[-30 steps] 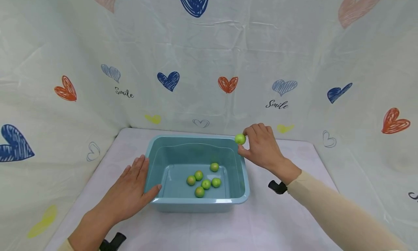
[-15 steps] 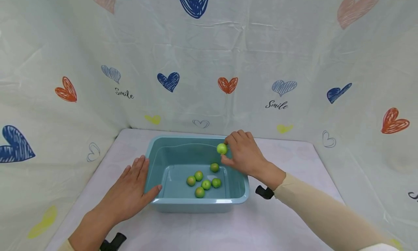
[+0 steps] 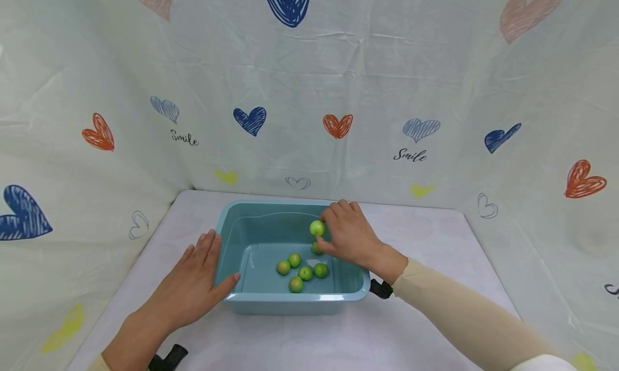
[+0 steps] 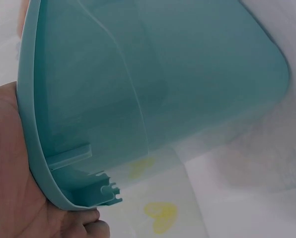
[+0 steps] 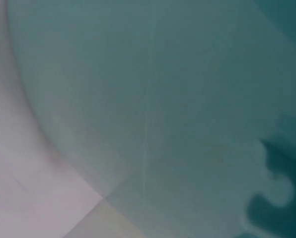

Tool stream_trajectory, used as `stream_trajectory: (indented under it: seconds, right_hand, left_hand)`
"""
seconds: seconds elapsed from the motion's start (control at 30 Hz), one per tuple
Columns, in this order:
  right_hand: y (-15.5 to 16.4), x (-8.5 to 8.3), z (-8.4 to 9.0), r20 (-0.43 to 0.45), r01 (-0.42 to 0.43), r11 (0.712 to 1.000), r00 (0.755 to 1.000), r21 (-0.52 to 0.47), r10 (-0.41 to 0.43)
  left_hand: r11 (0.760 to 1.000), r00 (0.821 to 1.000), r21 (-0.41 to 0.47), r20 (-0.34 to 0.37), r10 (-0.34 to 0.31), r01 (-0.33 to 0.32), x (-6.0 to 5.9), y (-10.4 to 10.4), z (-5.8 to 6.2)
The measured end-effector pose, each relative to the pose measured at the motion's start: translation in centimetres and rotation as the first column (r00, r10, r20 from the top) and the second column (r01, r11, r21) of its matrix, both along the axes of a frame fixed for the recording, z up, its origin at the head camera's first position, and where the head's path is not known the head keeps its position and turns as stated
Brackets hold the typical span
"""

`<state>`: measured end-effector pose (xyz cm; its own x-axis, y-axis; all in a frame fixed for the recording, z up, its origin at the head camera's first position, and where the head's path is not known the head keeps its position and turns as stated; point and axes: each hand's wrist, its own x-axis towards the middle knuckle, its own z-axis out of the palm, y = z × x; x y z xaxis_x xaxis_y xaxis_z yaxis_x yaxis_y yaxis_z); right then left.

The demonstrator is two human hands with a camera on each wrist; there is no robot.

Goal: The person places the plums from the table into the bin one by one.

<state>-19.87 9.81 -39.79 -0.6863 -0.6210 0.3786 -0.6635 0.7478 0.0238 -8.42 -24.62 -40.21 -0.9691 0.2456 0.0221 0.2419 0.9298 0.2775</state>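
Your right hand (image 3: 350, 234) pinches a green fruit (image 3: 317, 228) in its fingertips, held above the inside of the teal tub (image 3: 232, 237), toward its far right corner. Your left hand (image 3: 193, 282) lies flat with straight fingers against the tub's left wall. Six more green fruits (image 3: 300, 266) lie on the tub's floor, mid-table (image 3: 416, 328).

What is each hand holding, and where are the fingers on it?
The right hand pinches a small green fruit by its sides, over the blue tub. The left hand holds nothing, resting flat against the tub's side.
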Motion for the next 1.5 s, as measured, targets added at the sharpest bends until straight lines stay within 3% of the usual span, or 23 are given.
stream_trajectory:
  seconds: [0.47, 1.5]
  right_hand:
    - [-0.4, -0.1, -1.2, -0.017, -0.008, 1.0, 1.0, 0.025, 0.009]
    - [-0.3, 0.0, -1.5, -0.048, 0.0, 0.999, 0.999, 0.034, 0.002]
  left_hand:
    - [1.0, 1.0, 0.008, -0.004, -0.001, 0.001, 0.1, 0.0, -0.1]
    - [1.0, 1.0, 0.027, 0.004, -0.005, 0.005, -0.1, -0.1, -0.1]
